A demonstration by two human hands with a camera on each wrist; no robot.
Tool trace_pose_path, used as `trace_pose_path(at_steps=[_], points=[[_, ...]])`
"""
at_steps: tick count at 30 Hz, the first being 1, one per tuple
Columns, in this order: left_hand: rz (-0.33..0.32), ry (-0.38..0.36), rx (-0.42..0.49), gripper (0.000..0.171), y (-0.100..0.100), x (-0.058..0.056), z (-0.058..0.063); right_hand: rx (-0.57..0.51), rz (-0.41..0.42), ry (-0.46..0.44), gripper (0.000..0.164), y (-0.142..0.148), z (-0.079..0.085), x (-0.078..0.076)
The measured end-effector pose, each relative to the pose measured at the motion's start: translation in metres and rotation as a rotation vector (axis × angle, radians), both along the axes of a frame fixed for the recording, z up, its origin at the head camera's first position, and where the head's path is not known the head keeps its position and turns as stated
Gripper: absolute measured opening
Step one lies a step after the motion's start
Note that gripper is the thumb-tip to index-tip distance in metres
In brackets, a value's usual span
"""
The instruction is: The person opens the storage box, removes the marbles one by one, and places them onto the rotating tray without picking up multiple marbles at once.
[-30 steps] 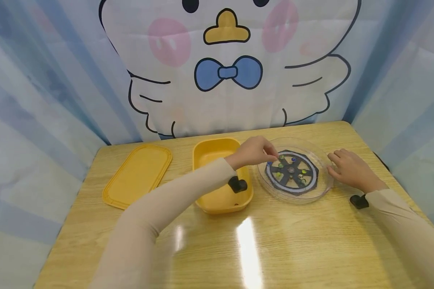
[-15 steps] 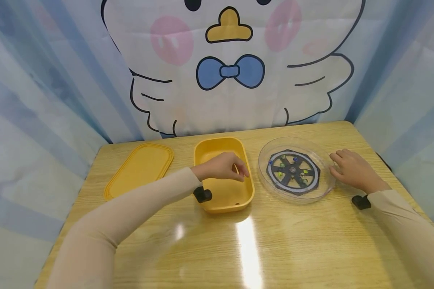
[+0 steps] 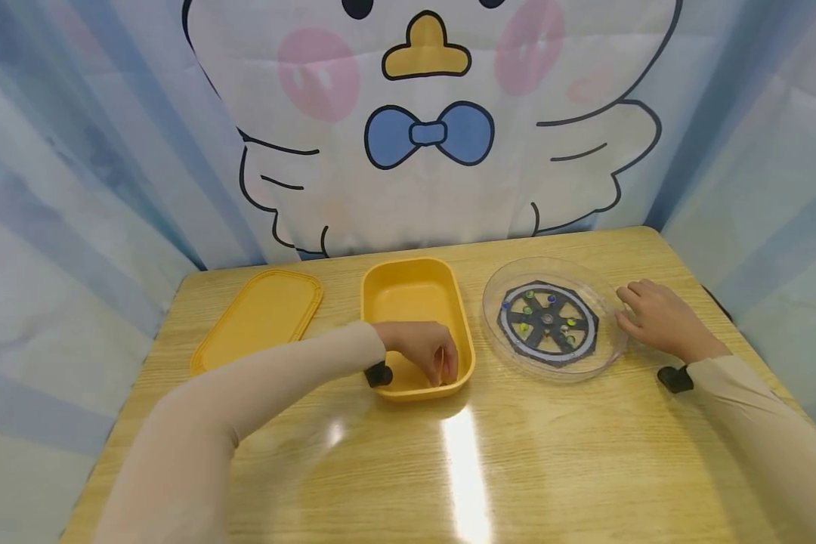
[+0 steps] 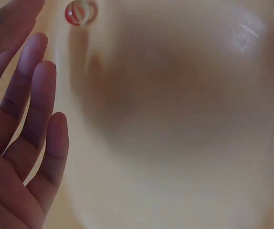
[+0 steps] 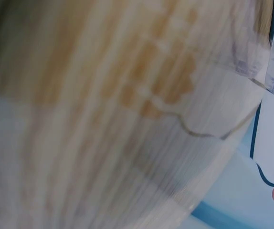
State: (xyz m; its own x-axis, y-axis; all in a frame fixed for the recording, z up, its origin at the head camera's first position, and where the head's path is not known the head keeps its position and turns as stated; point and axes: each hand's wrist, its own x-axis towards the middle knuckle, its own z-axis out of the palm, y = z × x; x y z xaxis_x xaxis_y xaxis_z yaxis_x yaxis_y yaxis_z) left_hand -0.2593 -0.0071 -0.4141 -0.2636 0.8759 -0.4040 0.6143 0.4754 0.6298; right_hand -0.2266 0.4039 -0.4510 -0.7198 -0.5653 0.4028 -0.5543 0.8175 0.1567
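My left hand (image 3: 425,347) reaches down into a yellow plastic bin (image 3: 404,296), fingertips low near its front right corner. In the left wrist view a clear marble (image 4: 77,13) with red and pale swirls lies on the bin floor. The fingers (image 4: 44,90) are extended beside it, apart from the marble. My right hand (image 3: 663,321) is at the right rim of a round clear dish (image 3: 602,301), fingers relaxed; whether they touch the rim cannot be told. Inside the dish is a dark spoked, wheel-like piece (image 3: 547,320) with several coloured marbles.
A flat yellow lid (image 3: 261,313) lies left of the bin on the wooden table (image 3: 353,468). Behind the table hangs a curtain (image 3: 428,204) with a cartoon bird. Curtains also close off both sides.
My left hand has left the dish, moved left over the bin, then lowered into its front right corner. My right hand stays at the dish rim.
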Motion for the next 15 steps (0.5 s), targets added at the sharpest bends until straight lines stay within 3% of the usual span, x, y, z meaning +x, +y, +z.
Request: trace_pose_path(at_steps=[7, 15], points=[[-0.077, 0.045, -0.029, 0.017, 0.007, 0.0, -0.014, -0.003, -0.003, -0.004, 0.022, 0.0, 0.0, 0.0], [-0.043, 0.038, -0.036, 0.013, 0.008, 0.003, -0.025, -0.006, -0.003, -0.003, 0.022, 0.0, -0.001, 0.0]])
